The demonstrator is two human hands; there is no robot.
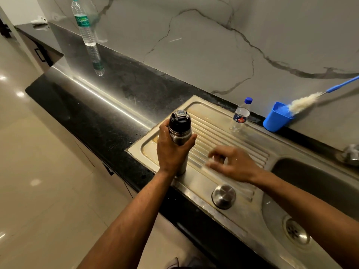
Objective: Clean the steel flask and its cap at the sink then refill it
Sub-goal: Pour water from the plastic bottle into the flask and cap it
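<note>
Steel shows between the fingers of the left hand (172, 150), which wraps around the flask (179, 136) just under its black stopper (179, 120). The flask stands upright on the ribbed drainboard (219, 133) of the sink (314, 181), near the board's left edge. At about three o'clock from it the right hand (233, 164) hovers over the ribs, blurred, fingers loosely spread and holding nothing; it is near the flask but apart from it.

One round steel cap (223, 196) lies on the drainboard at five o'clock from the flask, near the front rim. One small plastic bottle with a blue cap (240, 115) stands at two o'clock, at the back of the board. Further the same way one blue cup (276, 119) leans at the wall, with one bottle brush (303, 102) resting in it, its blue handle running off to the right.

One tall water bottle with a green label (83, 23) stands far off at eleven o'clock on the black counter (93, 113). That makes two plastic bottles. The basin has one drain (296, 232), at four o'clock.
</note>
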